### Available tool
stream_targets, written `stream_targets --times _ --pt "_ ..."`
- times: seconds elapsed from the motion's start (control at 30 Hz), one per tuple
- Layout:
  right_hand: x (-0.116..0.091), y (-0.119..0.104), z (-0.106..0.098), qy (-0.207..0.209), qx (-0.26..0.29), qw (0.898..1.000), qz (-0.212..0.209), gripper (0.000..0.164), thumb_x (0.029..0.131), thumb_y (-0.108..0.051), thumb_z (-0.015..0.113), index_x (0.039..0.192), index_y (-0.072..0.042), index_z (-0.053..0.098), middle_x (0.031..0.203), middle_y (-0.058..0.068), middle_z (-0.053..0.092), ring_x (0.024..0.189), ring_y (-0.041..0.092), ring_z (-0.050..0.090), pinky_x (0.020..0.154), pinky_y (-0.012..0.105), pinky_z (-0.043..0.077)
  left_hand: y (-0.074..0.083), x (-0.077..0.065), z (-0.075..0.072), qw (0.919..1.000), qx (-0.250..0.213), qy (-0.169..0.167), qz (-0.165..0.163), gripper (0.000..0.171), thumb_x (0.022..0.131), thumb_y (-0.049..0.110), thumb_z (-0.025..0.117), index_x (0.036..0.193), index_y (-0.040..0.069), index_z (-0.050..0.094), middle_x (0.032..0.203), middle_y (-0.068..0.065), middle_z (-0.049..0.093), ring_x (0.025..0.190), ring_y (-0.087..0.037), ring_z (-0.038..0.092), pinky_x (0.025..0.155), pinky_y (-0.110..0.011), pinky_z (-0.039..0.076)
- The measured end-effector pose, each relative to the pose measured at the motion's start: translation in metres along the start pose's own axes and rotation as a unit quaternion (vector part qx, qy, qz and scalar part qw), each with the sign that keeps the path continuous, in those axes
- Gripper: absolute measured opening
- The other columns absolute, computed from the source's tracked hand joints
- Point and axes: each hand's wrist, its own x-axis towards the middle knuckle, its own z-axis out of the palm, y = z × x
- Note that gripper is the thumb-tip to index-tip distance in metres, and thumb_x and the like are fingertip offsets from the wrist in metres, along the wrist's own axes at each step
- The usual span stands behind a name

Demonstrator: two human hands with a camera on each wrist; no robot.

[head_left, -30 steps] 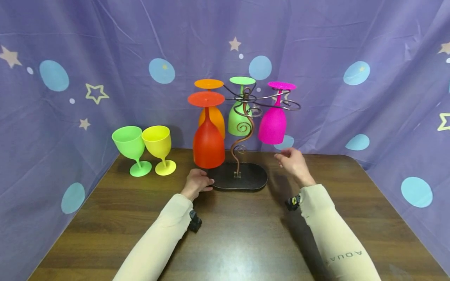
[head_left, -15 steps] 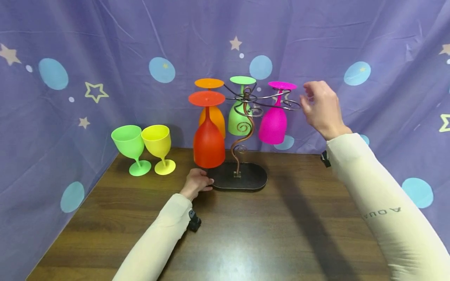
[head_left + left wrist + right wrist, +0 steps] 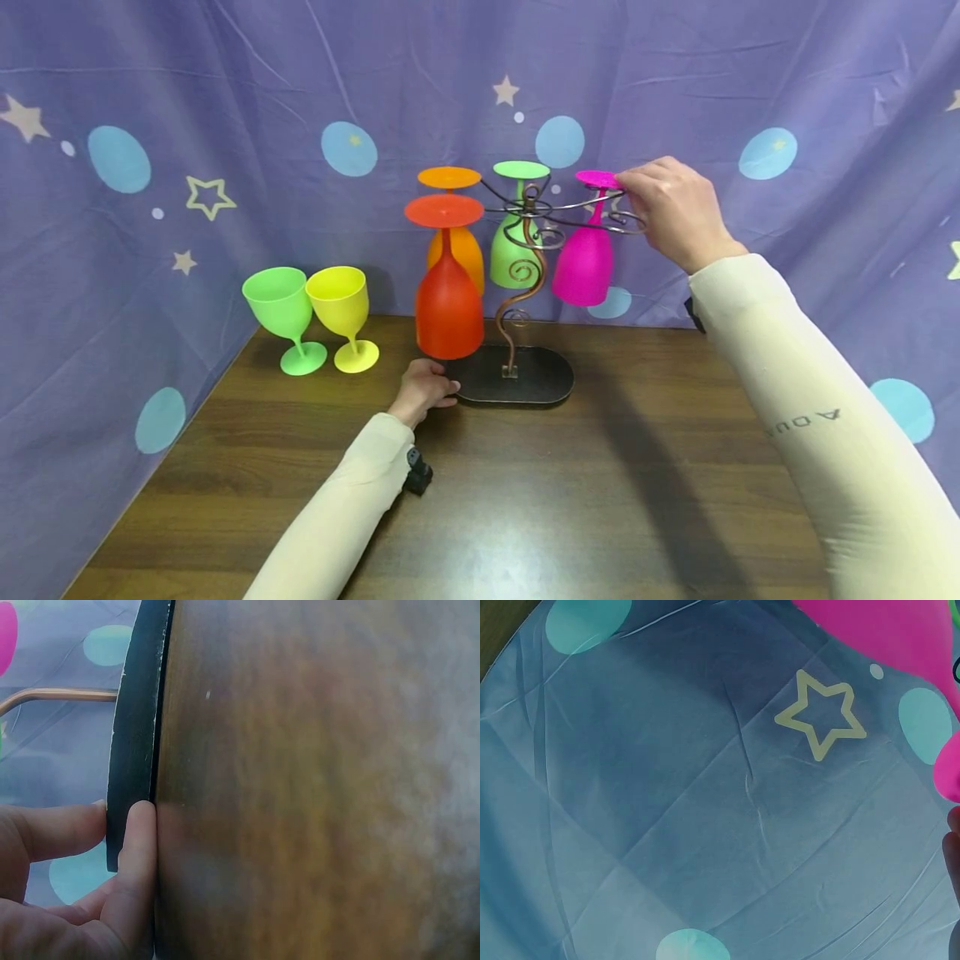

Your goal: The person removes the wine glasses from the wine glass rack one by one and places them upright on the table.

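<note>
A metal wine glass rack with a black oval base (image 3: 513, 383) and a curled copper-coloured stem (image 3: 507, 312) stands on the table. From its wire arms hang upside-down goblets: red (image 3: 450, 312), orange (image 3: 467, 254), green (image 3: 517, 250) and magenta (image 3: 585, 267). My left hand (image 3: 423, 390) pinches the left end of the base; in the left wrist view its thumb (image 3: 64, 829) lies on the top face, a finger (image 3: 135, 862) at the lower edge. Raised at the right, my right hand (image 3: 675, 204) holds the rim of the magenta goblet's foot (image 3: 949, 769).
A green goblet (image 3: 277, 304) and a yellow goblet (image 3: 339, 300) stand upright side by side at the back left of the wooden table (image 3: 510, 500). Behind the table hangs a purple curtain (image 3: 420, 75) with stars and blue spots.
My right hand has risen from low beside the rack, swung out to the right, then come in to the magenta goblet's foot. The left hand has stayed at the base.
</note>
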Motion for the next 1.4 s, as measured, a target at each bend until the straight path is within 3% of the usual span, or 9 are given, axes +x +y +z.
stream_targets --times 0.3,0.47,0.6,0.77,0.87,1.1,1.4 --pt "-0.006 -0.004 -0.003 0.075 -0.012 0.997 0.007 0.019 0.089 -0.004 0.055 0.094 -0.010 0.073 0.088 0.008 0.072 0.084 0.030 0.061 0.067 0.048 0.050 0.002 -0.002 -0.001 0.9999 0.015 0.005 -0.005 0.046 0.077 -0.013 0.067 0.118 -0.020 0.047 0.104 -0.030 0.055 0.078 -0.031 0.070 0.064 -0.032 0.058" --pt "-0.006 -0.008 -0.006 0.119 -0.001 0.993 -0.005 0.019 0.089 -0.005 0.057 0.093 -0.012 0.074 0.085 0.007 0.072 0.081 0.029 0.060 0.064 0.048 0.048 0.002 -0.002 -0.001 0.9999 0.014 0.003 -0.001 0.043 0.076 -0.014 0.067 0.115 -0.020 0.048 0.101 -0.027 0.053 0.075 -0.030 0.070 0.064 -0.033 0.058" --pt "-0.005 -0.010 -0.008 0.131 0.005 0.991 -0.027 0.018 0.090 -0.005 0.056 0.092 -0.011 0.073 0.083 0.007 0.071 0.079 0.029 0.060 0.064 0.047 0.048 0.001 -0.002 -0.001 0.9999 0.010 0.005 0.001 0.040 0.076 -0.014 0.067 0.111 -0.019 0.049 0.097 -0.025 0.053 0.072 -0.028 0.069 0.064 -0.034 0.058" --pt "0.003 -0.011 -0.013 0.108 -0.001 0.990 -0.093 0.024 0.089 0.001 0.050 0.093 -0.007 0.072 0.085 0.008 0.071 0.081 0.028 0.061 0.066 0.044 0.051 0.001 -0.002 -0.001 1.0000 0.008 0.005 0.001 0.037 0.076 -0.014 0.067 0.109 -0.019 0.049 0.097 -0.024 0.051 0.071 -0.029 0.070 0.064 -0.034 0.058" --pt "0.008 -0.012 -0.013 0.095 0.016 0.989 -0.108 0.026 0.088 0.004 0.049 0.095 -0.006 0.072 0.089 0.009 0.072 0.084 0.029 0.062 0.070 0.047 0.051 0.002 -0.002 -0.001 1.0000 0.007 0.005 -0.002 0.038 0.076 -0.014 0.067 0.110 -0.018 0.049 0.098 -0.024 0.052 0.073 -0.029 0.070 0.065 -0.035 0.058" --pt "0.025 -0.011 -0.016 0.074 0.041 0.992 -0.089 0.015 0.087 -0.001 0.064 0.098 -0.006 0.074 0.094 0.011 0.072 0.088 0.031 0.065 0.077 0.049 0.052 0.002 -0.003 -0.001 1.0000 -0.004 0.004 0.004 0.040 0.077 -0.015 0.066 0.112 -0.019 0.047 0.098 -0.025 0.051 0.076 -0.031 0.069 0.066 -0.035 0.057" --pt "0.047 -0.013 -0.013 -0.010 0.016 0.999 -0.028 0.016 0.087 -0.006 0.065 0.100 -0.006 0.075 0.099 0.011 0.072 0.096 0.030 0.065 0.079 0.049 0.051 0.001 -0.004 -0.001 1.0000 -0.007 0.003 -0.002 0.041 0.076 -0.015 0.066 0.111 -0.018 0.047 0.099 -0.025 0.051 0.073 -0.030 0.069 0.065 -0.035 0.058"
